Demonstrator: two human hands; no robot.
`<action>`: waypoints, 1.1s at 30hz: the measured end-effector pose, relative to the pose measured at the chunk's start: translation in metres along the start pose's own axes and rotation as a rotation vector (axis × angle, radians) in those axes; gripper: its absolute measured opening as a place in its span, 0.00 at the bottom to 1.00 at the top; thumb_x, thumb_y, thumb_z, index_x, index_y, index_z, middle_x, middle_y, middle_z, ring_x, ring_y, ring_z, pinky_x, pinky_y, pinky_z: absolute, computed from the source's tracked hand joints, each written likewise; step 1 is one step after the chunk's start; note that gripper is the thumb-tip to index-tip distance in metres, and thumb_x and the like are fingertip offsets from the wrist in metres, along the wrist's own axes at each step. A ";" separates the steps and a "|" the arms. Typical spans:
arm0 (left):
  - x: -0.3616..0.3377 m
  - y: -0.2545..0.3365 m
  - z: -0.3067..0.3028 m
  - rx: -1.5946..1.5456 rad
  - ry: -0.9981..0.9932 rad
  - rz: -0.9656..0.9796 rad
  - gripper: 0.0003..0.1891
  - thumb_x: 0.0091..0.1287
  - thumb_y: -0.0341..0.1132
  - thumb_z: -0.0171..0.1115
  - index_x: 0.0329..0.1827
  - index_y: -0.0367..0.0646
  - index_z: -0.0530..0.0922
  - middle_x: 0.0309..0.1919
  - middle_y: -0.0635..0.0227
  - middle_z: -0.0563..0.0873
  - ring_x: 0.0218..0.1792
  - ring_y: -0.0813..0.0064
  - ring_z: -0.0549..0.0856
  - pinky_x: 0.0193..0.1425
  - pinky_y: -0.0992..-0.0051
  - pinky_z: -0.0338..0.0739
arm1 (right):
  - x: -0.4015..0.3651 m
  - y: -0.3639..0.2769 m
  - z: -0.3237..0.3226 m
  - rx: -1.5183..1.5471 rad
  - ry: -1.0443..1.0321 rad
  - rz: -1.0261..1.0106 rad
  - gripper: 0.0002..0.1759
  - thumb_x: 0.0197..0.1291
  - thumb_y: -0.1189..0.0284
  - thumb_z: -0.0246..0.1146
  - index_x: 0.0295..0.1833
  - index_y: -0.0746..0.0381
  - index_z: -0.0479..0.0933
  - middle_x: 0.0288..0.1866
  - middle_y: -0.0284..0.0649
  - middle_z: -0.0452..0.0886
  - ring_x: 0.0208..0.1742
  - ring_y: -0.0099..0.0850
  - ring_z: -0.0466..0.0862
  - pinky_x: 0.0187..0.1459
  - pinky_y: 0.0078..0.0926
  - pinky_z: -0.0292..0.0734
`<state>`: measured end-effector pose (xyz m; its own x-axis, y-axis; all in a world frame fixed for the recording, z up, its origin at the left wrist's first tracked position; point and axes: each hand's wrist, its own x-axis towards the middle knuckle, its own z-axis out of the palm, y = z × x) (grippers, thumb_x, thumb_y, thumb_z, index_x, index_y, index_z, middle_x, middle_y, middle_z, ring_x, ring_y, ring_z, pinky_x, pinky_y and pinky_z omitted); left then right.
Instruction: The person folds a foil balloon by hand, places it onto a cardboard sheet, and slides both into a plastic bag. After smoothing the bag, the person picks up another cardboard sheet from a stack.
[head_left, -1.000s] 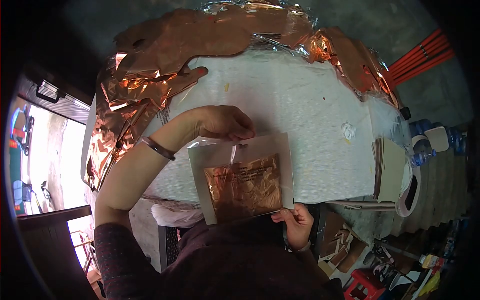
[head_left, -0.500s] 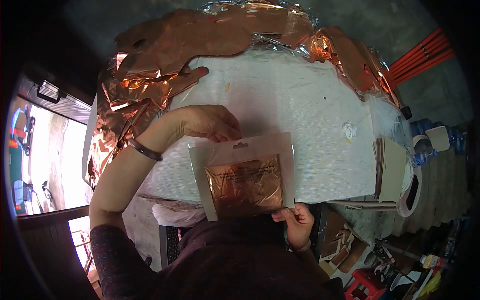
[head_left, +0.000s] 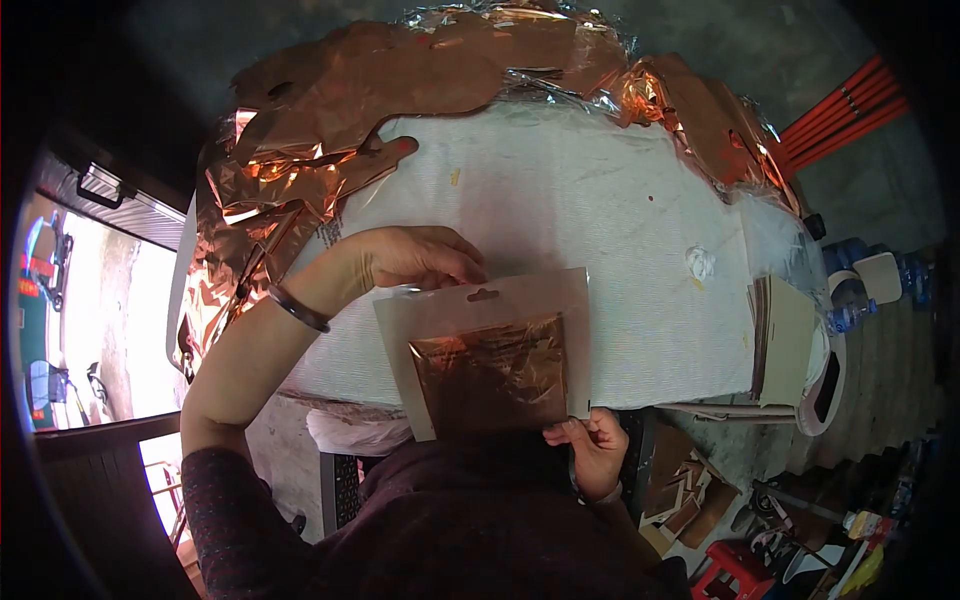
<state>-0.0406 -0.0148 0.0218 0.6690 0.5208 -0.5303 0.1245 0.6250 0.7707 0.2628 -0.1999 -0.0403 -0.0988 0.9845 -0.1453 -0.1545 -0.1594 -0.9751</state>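
Observation:
A clear plastic pouch (head_left: 398,335) with a hang hole near its top edge is held upright in front of my body. Folded copper-coloured foil (head_left: 490,375) shows through it, crinkled and shiny. My left hand (head_left: 428,258) has its fingers curled at the pouch's top edge, left of the hang hole, the fingertips partly hidden behind it. Down at the lower right corner, my right hand (head_left: 594,452) pinches the pouch between thumb and fingers. The pouch's bottom edge is partly lost against my dark clothing.
Copper sheets (head_left: 370,80) are heaped along the far and left edges of the white-covered table (head_left: 600,220). A stack of cards (head_left: 782,340) stands at the right. Beyond it are plastic bottles (head_left: 850,300), orange rods (head_left: 845,115) and a red stool (head_left: 732,572) on the floor.
The pouch has tilted a little, and the dark print seen on its front no longer shows. My left wrist has dropped slightly. My right hand keeps its place at the corner.

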 end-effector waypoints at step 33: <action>-0.014 0.013 0.002 0.373 0.240 -0.034 0.20 0.68 0.47 0.62 0.49 0.39 0.82 0.37 0.70 0.85 0.41 0.81 0.79 0.48 0.77 0.74 | 0.000 0.001 0.002 0.023 0.017 0.015 0.02 0.67 0.83 0.54 0.42 0.71 0.71 0.31 0.49 0.83 0.31 0.35 0.86 0.34 0.29 0.85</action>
<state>-0.0474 -0.0148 0.0404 0.4766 0.6510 -0.5908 0.4287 0.4146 0.8027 0.2611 -0.2003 -0.0407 -0.0843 0.9831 -0.1625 -0.1756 -0.1752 -0.9688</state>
